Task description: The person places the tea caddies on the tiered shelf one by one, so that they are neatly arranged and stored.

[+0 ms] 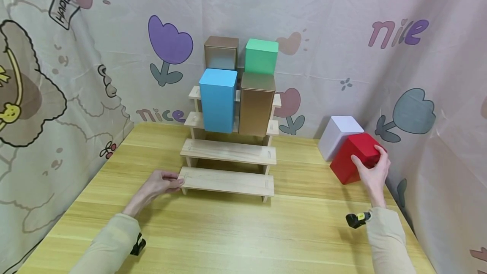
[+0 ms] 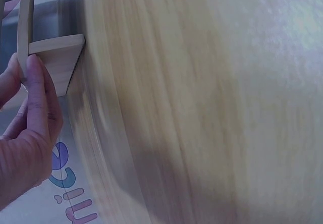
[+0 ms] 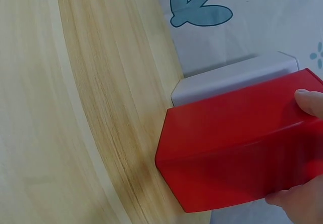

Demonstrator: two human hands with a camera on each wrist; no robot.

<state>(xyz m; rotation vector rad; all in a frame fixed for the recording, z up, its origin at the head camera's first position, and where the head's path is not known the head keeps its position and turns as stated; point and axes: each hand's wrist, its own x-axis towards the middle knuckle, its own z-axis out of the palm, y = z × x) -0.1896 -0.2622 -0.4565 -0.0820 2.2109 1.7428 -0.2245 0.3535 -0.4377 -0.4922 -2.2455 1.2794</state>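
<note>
The left hand (image 1: 161, 183) pinches the rack's (image 1: 228, 181) lowest step with its fingers; the right hand (image 1: 370, 172) grips a tilted red box (image 1: 351, 155) beside a white box (image 1: 340, 132).

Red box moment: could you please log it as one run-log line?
right hand: grips red box, tilted beside white box | left hand: holds stepped wooden shelf at lowest step | shelf load: four boxes
</note>
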